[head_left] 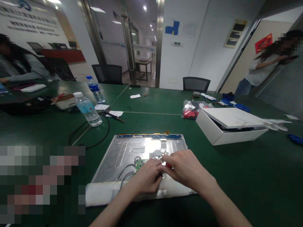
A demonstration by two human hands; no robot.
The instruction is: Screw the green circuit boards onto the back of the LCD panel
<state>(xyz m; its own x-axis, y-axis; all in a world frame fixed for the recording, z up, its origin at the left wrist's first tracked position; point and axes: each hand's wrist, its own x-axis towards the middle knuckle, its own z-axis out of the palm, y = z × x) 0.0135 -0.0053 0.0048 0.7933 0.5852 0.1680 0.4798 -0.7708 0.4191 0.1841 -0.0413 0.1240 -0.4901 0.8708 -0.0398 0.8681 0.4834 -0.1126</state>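
Observation:
A flat silver display panel lies back side up on the green table in front of me, with a blue circuit strip along its far edge. A small green circuit board sits near its middle, with dark cables running from it. My left hand rests over this board, fingers bent and close together; what they grip, if anything, is hidden. Touching it, my right hand is closed around a small red object, mostly covered by the fingers.
Right of the panel stands a white box beside a plastic bag with red contents. Two water bottles and a black cable are at left. People sit at left and stand at right.

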